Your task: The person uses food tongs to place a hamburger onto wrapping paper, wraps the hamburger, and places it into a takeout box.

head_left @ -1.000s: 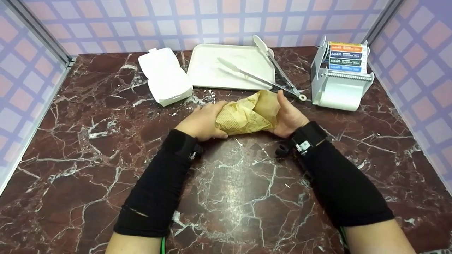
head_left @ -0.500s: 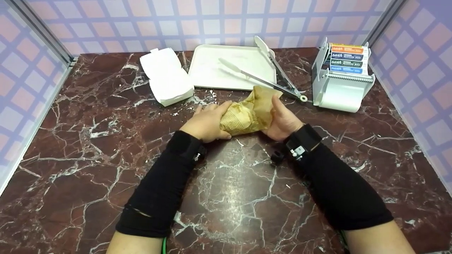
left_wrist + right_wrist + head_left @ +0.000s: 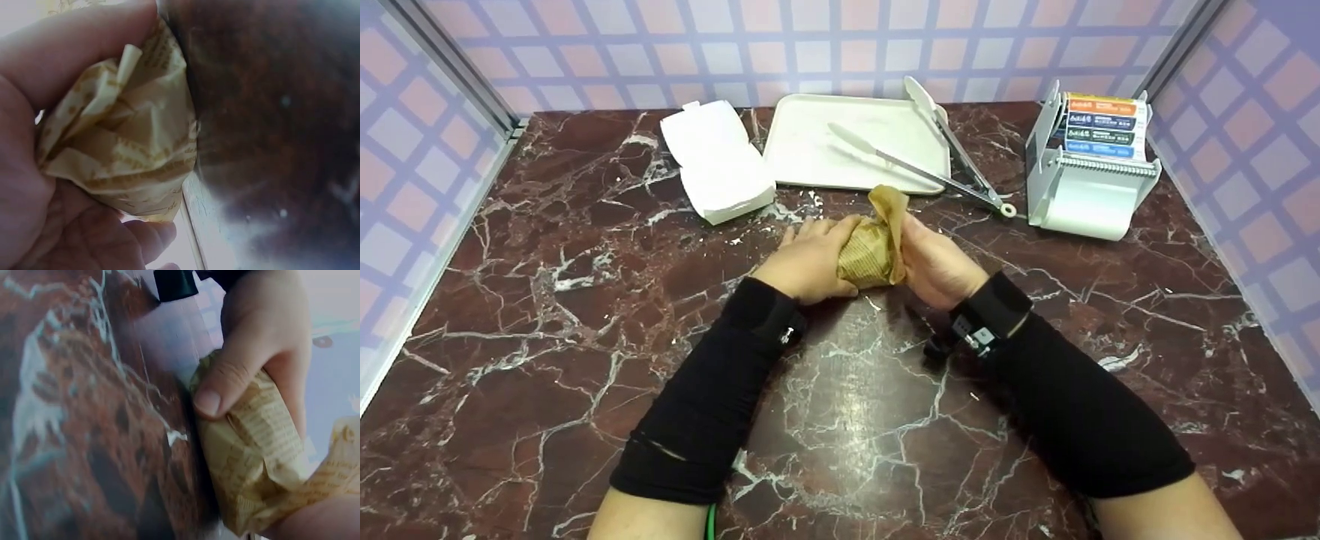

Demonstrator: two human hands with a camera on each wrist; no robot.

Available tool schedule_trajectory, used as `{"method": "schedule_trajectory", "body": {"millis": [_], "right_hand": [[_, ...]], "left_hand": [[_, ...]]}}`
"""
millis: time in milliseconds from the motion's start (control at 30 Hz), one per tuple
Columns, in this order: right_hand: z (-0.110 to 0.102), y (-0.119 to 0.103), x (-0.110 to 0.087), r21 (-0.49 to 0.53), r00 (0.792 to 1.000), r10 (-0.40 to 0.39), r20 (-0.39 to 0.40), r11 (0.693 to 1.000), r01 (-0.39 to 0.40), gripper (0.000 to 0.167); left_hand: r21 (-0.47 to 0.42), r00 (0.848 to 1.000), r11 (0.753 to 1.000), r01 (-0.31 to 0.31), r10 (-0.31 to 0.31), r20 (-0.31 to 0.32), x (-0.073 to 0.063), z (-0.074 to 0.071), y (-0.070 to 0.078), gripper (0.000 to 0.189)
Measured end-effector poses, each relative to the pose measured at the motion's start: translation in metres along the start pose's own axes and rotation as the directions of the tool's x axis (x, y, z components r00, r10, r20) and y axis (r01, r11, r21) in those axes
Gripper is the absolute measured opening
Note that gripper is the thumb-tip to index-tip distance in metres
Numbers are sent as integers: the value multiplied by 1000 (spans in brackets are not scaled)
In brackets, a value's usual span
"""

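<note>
A bundle wrapped in printed yellow-brown paper [image 3: 865, 256] lies on the marble-patterned table between both hands. My left hand [image 3: 814, 259] grips its left end, thumb on the near side and fingers over the far side. In the left wrist view, that end of the wrapped bundle [image 3: 140, 124] shows crumpled, tucked folds. At the other end, my right hand [image 3: 941, 266] presses a loose paper flap [image 3: 891, 225] against the bundle with its fingers fairly straight. The right wrist view shows the left thumb [image 3: 216, 396] on the paper. Whatever is inside the wrapping is hidden.
Behind the hands are an opened white box [image 3: 724, 172] and a cream tray [image 3: 810, 169]. Metal tongs [image 3: 919, 166] lie spread across the tray's right side. A label dispenser [image 3: 1091, 199] with several coloured rolls stands at the back right. Patterned walls enclose the table.
My right hand has moved left, pushing the open end of the paper inward so its flap now stands upright. The left hand keeps its grip and has shifted slightly right.
</note>
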State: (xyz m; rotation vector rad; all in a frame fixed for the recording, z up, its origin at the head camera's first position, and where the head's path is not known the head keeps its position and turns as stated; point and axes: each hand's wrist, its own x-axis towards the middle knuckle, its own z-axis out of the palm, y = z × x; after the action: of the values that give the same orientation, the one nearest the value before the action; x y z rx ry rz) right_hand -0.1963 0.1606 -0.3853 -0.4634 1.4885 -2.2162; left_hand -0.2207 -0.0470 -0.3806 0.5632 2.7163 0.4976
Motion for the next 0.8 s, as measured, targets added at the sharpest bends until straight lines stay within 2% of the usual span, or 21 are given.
{"method": "schedule_trajectory", "body": {"millis": [167, 233, 267, 333, 400, 467, 567, 700, 800], "right_hand": [[9, 0, -2, -130, 1000, 16, -10, 991, -18, 135], [12, 0, -4, -248, 998, 44, -45, 967, -54, 133], [14, -1, -5, -327, 996, 59, -68, 942, -78, 131], [16, -1, -6, -489, 992, 68, -111, 865, -114, 121], [17, -1, -8, -636, 986, 77, -150, 755, -156, 109], [20, 0, -8, -717, 985, 85, -147, 677, -165, 96], [24, 1, -9, -773, 988, 99, -117, 616, -153, 84], [28, 2, -11, -798, 991, 96, -95, 588, -134, 78], [29, 3, -12, -822, 992, 98, -86, 555, -126, 78]], "left_hand": [[-27, 1000, 1000, -6, 6, 0, 0, 2, 2, 113], [-31, 1000, 999, -20, 20, -6, 0, 3, 4, 113], [-29, 1000, 999, -28, 27, -11, 0, 3, 5, 113], [-20, 999, 999, -42, 41, -18, -1, 4, 7, 112], [-12, 999, 999, -51, 51, -18, -1, 5, 8, 111], [-1, 998, 998, -62, 62, -16, -2, 5, 10, 111], [21, 996, 996, -91, 91, -5, -1, 5, 10, 111], [31, 992, 992, -123, 122, 6, -1, 5, 11, 112], [28, 985, 985, -172, 172, 9, -1, 6, 12, 113]]}}
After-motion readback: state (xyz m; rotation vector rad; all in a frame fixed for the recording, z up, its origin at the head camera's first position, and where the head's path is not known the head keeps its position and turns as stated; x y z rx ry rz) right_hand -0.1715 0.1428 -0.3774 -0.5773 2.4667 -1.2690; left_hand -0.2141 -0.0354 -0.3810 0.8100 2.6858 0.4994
